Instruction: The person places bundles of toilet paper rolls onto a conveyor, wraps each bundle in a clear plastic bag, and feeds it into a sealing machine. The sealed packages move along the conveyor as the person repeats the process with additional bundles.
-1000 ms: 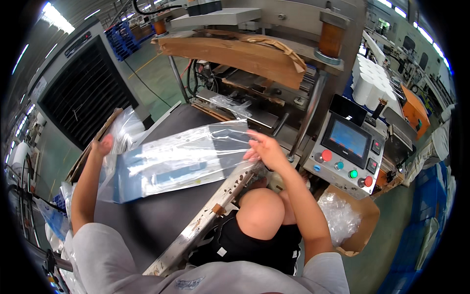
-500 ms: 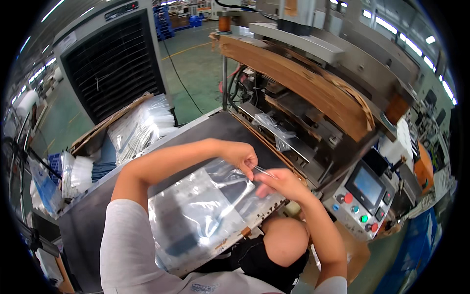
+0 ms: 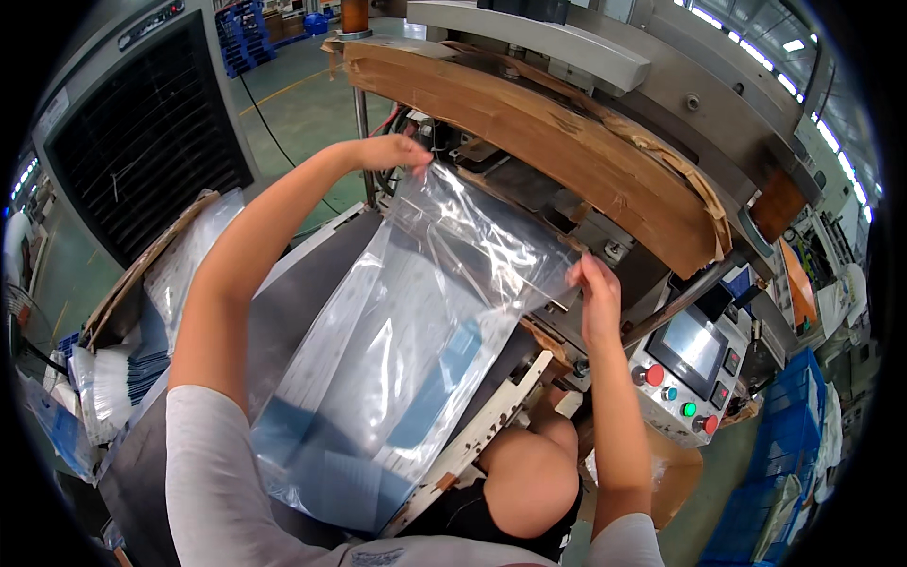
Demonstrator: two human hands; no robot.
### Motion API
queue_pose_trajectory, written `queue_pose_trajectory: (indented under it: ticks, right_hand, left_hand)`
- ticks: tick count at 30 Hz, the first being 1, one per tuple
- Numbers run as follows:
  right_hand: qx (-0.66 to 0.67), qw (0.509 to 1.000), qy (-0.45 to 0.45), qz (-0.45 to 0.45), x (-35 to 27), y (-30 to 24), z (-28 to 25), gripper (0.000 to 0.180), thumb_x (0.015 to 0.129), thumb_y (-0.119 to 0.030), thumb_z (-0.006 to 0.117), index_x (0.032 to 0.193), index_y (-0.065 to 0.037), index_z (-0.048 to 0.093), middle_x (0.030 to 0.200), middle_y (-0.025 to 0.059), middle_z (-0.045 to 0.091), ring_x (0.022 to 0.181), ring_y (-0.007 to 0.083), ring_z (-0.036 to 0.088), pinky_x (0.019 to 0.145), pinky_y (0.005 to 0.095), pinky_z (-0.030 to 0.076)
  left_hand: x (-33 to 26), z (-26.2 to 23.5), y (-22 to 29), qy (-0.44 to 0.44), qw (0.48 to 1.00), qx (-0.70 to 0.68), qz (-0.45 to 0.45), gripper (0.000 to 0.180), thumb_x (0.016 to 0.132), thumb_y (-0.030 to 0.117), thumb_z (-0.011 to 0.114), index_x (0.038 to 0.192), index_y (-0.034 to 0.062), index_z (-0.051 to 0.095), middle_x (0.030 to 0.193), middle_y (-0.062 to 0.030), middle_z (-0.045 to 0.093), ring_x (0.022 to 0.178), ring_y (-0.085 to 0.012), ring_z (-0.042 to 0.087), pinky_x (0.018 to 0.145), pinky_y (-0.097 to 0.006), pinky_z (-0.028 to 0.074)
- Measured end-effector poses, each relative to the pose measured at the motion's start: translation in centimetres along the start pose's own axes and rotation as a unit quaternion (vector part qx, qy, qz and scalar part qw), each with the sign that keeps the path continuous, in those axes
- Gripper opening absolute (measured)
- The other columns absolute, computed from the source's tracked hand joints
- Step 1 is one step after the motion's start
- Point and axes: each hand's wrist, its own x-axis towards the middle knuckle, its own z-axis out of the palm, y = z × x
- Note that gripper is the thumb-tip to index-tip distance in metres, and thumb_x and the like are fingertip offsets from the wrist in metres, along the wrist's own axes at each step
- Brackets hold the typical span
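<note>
**Two hands spread a clear plastic bag above a dark table**

The person's left hand (image 3: 404,154) was closed, thumb against fingers, on one far corner of a clear bag (image 3: 378,350) with blue patches. The right hand (image 3: 597,298) appeared pinched closed on the opposite corner, its fingertips partly hidden. The bag sloped from the machine's front, beneath a brown cardboard strip (image 3: 529,123), down over the table (image 3: 293,307) toward the person's lap.

The thin film could have slipped from the right hand if that small pinch loosened; pulled too hard, it might have creased or torn. Its far edge could have snagged on the machine.

Counted: two hands, one handled bag, one cardboard strip, one control panel (image 3: 673,410), two red buttons (image 3: 654,375), one green button (image 3: 689,409) and one blue button (image 3: 671,393). The stacked plastic (image 3: 189,255) at left could not be counted.
</note>
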Motion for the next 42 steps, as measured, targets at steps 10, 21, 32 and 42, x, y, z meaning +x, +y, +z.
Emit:
queue_pose_trajectory:
  ticks: [10,21,32,42]
  right_hand:
    - [0.125,0.946,0.272,-0.128,12.9,6.5,-1.6,0.019,0.09,-0.023,0.056,0.085,-0.005,0.059,0.073,0.0003,0.054,0.071,0.0099,0.049,0.069,0.026,0.038]
    - [-0.144,0.96,0.218,-0.1,7.2,3.1,0.3,0.03,0.089,-0.024,0.06,0.104,0.002,0.062,0.091,0.0008,0.06,0.082,0.007,0.05,0.075,0.0236,0.039]
    - [-0.222,0.907,0.217,-0.285,12.3,4.7,0.2,0.04,0.088,-0.02,0.059,0.122,-0.002,0.048,0.111,0.0058,0.054,0.095,0.0155,0.049,0.082,0.028,0.039]
    - [-0.477,0.85,-0.043,-0.22,-1.1,3.9,-1.2,0.016,0.08,-0.018,0.058,0.076,-0.006,0.068,0.109,0.0115,0.06,0.104,0.0284,0.051,0.09,0.0401,0.039]
  left_hand:
    - [15.1,2.2,-3.2,0.294,0.928,0.23,-0.022,0.034,0.091,0.037,0.048,0.104,0.0078,0.06,0.101,-0.0047,0.062,0.1,-0.0201,0.054,0.09,-0.033,0.038]
    - [11.6,3.2,-0.7,0.319,0.892,0.317,0.044,0.035,0.084,0.033,0.055,0.11,0.0097,0.061,0.106,-0.0089,0.063,0.099,-0.0288,0.057,0.087,-0.037,0.043]
    - [12.5,2.5,-0.4,0.41,0.827,0.323,0.21,0.034,0.087,0.029,0.05,0.113,0.0082,0.057,0.115,-0.0126,0.057,0.106,-0.0302,0.053,0.092,-0.04,0.04]
    - [-0.2,16.5,10.8,0.294,0.876,0.382,-0.002,0.062,0.091,0.037,0.045,0.14,0.0046,0.025,0.145,-0.0201,0.021,0.134,-0.0382,0.019,0.103,-0.057,0.021]
